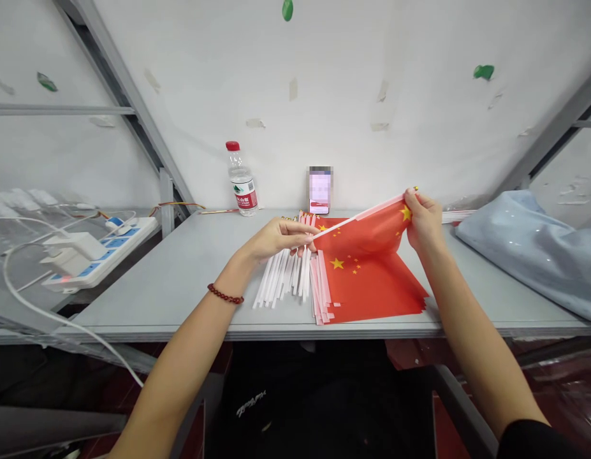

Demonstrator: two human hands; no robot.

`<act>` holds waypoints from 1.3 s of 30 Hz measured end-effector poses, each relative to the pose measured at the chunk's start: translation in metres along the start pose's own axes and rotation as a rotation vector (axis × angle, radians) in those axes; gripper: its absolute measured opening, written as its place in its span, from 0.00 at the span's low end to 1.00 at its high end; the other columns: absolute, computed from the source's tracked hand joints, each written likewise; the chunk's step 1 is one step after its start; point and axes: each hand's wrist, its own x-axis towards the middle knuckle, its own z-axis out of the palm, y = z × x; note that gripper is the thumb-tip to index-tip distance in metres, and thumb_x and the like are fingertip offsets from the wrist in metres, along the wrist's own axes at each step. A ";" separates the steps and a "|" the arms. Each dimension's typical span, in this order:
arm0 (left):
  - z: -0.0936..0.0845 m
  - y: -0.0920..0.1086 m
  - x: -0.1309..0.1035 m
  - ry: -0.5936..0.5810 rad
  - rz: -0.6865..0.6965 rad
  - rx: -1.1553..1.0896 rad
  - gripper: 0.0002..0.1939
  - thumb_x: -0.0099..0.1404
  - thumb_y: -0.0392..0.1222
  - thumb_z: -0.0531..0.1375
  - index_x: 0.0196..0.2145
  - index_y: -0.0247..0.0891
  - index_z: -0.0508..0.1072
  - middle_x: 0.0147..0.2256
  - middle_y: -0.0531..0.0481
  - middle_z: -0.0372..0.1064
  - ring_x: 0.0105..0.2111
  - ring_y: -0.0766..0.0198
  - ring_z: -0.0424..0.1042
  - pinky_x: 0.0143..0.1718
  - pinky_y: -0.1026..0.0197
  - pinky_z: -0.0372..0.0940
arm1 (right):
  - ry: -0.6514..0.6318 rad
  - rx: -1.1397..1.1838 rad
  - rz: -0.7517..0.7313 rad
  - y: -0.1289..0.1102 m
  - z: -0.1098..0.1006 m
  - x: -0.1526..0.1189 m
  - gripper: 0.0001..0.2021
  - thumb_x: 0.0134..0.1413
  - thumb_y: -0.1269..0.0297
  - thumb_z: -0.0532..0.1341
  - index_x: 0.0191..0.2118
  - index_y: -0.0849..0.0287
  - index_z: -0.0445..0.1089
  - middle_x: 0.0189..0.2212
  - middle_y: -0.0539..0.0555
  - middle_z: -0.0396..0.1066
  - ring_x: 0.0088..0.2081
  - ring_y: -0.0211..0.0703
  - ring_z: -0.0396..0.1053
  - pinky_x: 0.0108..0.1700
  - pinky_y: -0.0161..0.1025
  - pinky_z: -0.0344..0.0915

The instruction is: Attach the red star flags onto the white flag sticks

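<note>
A small red flag with yellow stars is held up on a slanted white stick. My left hand pinches the stick's lower left end. At the upper right, my right hand grips the flag's corner by the stick's gold tip. Under the raised flag lies a stack of red flags with pale sleeve edges at their left side. Several loose white sticks are spread on the grey table, beneath and beside my left hand.
Behind the sticks stand a water bottle with a red cap and an upright phone against the wall. A power strip with white plugs and cables is at the left. Light blue fabric lies at the right.
</note>
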 end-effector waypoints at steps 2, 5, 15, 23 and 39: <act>-0.002 -0.001 0.000 0.028 0.035 -0.107 0.13 0.58 0.42 0.65 0.42 0.40 0.79 0.31 0.49 0.76 0.24 0.71 0.68 0.24 0.66 0.61 | 0.057 0.042 0.033 -0.001 -0.002 0.003 0.20 0.42 0.52 0.70 0.19 0.59 0.62 0.18 0.44 0.55 0.20 0.31 0.54 0.22 0.31 0.55; -0.006 -0.002 -0.001 0.006 0.084 -0.231 0.13 0.57 0.41 0.66 0.41 0.40 0.79 0.31 0.49 0.76 0.25 0.70 0.70 0.24 0.66 0.63 | 0.119 0.082 0.108 -0.004 -0.005 0.005 0.16 0.41 0.58 0.70 0.20 0.59 0.64 0.19 0.45 0.60 0.21 0.32 0.57 0.23 0.31 0.58; 0.002 -0.001 -0.001 -0.302 -0.091 -0.137 0.31 0.53 0.36 0.68 0.55 0.42 0.69 0.32 0.48 0.75 0.29 0.67 0.71 0.26 0.65 0.62 | -0.396 0.047 0.706 -0.008 0.031 -0.036 0.11 0.40 0.61 0.70 0.26 0.60 0.70 0.23 0.51 0.72 0.23 0.38 0.68 0.26 0.35 0.65; 0.007 -0.005 0.003 -0.482 -0.146 -0.010 0.32 0.53 0.41 0.69 0.56 0.49 0.70 0.39 0.48 0.72 0.27 0.69 0.67 0.23 0.66 0.58 | -0.851 -0.092 0.709 0.002 0.050 -0.066 0.13 0.47 0.57 0.68 0.25 0.60 0.68 0.19 0.47 0.65 0.19 0.33 0.61 0.23 0.33 0.55; -0.011 -0.023 0.017 0.658 0.062 0.076 0.11 0.53 0.42 0.64 0.32 0.33 0.73 0.24 0.52 0.68 0.23 0.69 0.66 0.25 0.66 0.62 | -1.868 -0.180 0.612 -0.008 0.041 -0.059 0.12 0.47 0.58 0.69 0.25 0.64 0.73 0.18 0.45 0.65 0.20 0.29 0.57 0.23 0.31 0.54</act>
